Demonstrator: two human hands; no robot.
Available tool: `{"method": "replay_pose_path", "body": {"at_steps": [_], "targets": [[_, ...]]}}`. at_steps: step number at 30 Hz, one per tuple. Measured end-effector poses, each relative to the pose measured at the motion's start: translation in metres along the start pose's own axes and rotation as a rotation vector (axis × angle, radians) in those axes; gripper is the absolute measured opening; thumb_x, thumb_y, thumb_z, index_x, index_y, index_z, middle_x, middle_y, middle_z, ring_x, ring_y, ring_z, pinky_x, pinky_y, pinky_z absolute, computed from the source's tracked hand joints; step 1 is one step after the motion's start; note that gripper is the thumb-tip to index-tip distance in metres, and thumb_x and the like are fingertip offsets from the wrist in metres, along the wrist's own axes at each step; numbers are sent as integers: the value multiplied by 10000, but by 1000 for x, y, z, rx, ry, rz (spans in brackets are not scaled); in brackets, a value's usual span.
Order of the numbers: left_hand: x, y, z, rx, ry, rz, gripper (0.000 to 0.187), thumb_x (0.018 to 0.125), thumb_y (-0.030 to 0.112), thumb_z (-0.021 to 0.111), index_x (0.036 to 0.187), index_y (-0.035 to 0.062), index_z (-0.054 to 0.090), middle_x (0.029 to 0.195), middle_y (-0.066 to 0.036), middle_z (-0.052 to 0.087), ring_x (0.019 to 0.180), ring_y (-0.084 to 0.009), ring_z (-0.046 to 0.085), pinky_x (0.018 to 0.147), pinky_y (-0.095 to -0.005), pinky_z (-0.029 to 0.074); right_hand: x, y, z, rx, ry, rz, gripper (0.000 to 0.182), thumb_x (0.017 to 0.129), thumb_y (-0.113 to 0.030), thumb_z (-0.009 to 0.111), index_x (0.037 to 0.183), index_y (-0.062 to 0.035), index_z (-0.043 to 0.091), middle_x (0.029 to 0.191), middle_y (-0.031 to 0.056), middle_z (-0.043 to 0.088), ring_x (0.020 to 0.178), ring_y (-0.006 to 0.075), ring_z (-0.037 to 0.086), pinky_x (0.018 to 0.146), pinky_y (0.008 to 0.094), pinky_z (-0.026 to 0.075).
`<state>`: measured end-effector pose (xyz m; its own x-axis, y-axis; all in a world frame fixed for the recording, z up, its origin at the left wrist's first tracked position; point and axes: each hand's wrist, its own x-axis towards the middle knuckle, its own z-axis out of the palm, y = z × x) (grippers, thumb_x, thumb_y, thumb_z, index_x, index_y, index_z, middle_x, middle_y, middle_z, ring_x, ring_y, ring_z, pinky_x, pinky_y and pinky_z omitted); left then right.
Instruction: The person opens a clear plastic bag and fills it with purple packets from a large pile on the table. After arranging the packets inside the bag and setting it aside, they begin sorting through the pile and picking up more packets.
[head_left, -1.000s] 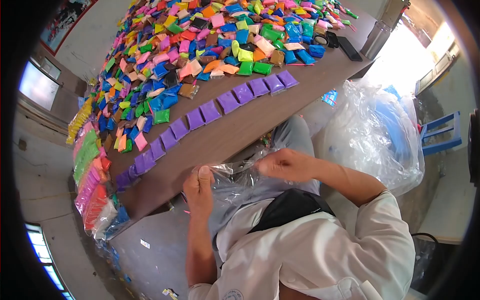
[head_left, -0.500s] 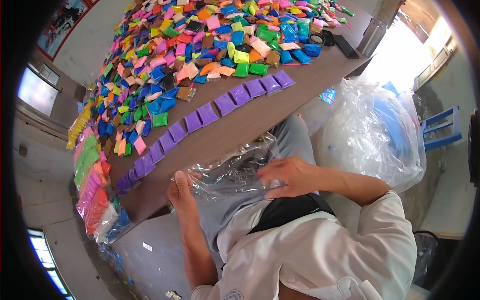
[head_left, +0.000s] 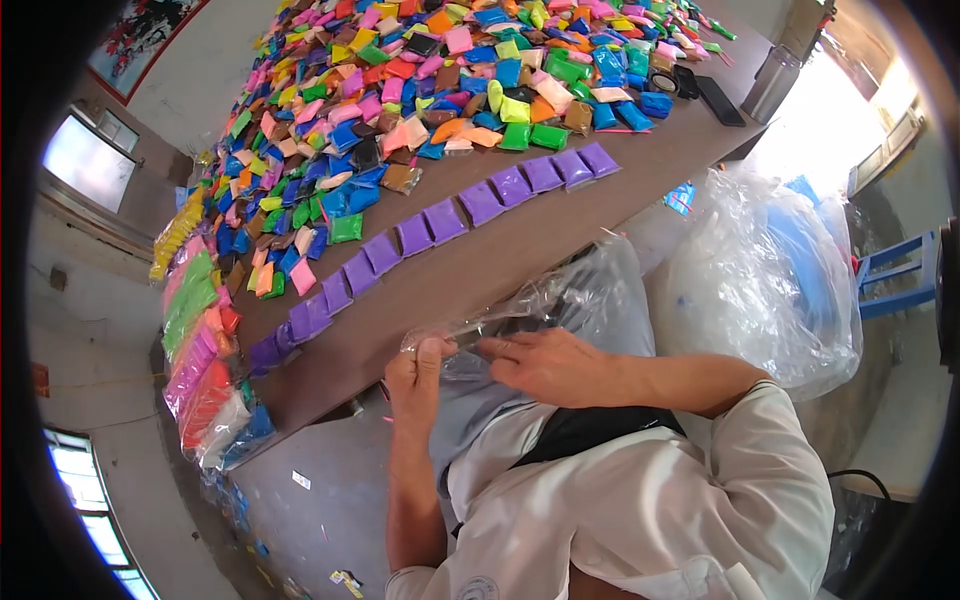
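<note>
A clear plastic bag (head_left: pixel 545 295) lies crumpled over my lap, below the table's front edge. My left hand (head_left: pixel 416 372) is closed on one end of it, with the thumb pressed on top. Close by, my right hand (head_left: pixel 548 366) is on the same bag, its fingers together and pointing at my left hand; the fingertips are partly hidden by the film. Beyond both hands, a curved row of purple packets (head_left: pixel 442 221) lies along the table.
Small packets in many colours (head_left: pixel 400 90) are heaped on the brown table (head_left: pixel 560 215). Bags of sorted packets (head_left: pixel 190 345) line its left end. A phone (head_left: pixel 719 101) and a metal bottle (head_left: pixel 772 84) stand at the right corner. A large clear sack (head_left: pixel 755 290) and a blue stool (head_left: pixel 895 275) are at my right.
My right hand has moved in towards my left hand, and its fingers have drawn together on the bag. The bag's far end now spreads further right over my leg. The view has shifted slightly.
</note>
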<state>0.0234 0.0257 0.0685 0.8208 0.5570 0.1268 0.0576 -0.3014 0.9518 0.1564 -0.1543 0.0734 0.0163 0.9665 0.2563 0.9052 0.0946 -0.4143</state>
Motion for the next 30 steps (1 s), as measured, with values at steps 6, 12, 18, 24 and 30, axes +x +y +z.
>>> {"method": "replay_pose_path", "body": {"at_steps": [6, 12, 18, 24, 30], "targets": [[-4, -10, 0, 5, -84, -113, 265, 957, 225, 623, 1058, -18, 657, 1016, -85, 664, 910, -137, 614, 800, -266, 481, 10, -3, -3, -135, 152, -26, 233, 751, -78, 595, 966, 9, 571, 1294, 221, 556, 1179, 339, 556, 906, 403, 499], [6, 1, -3, -119, 60, -88, 263, 967, 178, 596, 1106, -42, 637, 1116, -91, 636, 952, -135, 618, 818, -256, 479, 28, -9, 11, 51, -9, 51, 302, 751, -87, 618, 1040, -23, 559, 1203, 166, 612, 1087, 312, 608, 928, 420, 475], [12, 2, -11, -18, 157, 28, 242, 984, 181, 562, 1081, -21, 654, 1016, -72, 661, 896, -111, 607, 798, -245, 471, 26, 5, 17, 50, -134, 139, 475, 736, -220, 694, 1150, -31, 560, 1099, 156, 635, 1026, 315, 625, 898, 422, 488], [3, -16, -23, 3, 196, 26, 241, 985, 196, 557, 1050, -7, 669, 915, -59, 688, 768, -82, 555, 706, -228, 441, -21, 42, -20, -95, -221, 526, 477, 750, -298, 728, 1120, -36, 580, 1086, 178, 630, 995, 381, 619, 900, 464, 485], [8, 4, -7, 18, 130, 33, 254, 991, 204, 546, 1019, -24, 656, 893, -58, 703, 752, -78, 548, 681, -232, 435, 0, 23, -18, -14, 2, 208, 432, 746, -235, 724, 1088, -23, 568, 981, 179, 624, 944, 375, 624, 848, 462, 497]]}}
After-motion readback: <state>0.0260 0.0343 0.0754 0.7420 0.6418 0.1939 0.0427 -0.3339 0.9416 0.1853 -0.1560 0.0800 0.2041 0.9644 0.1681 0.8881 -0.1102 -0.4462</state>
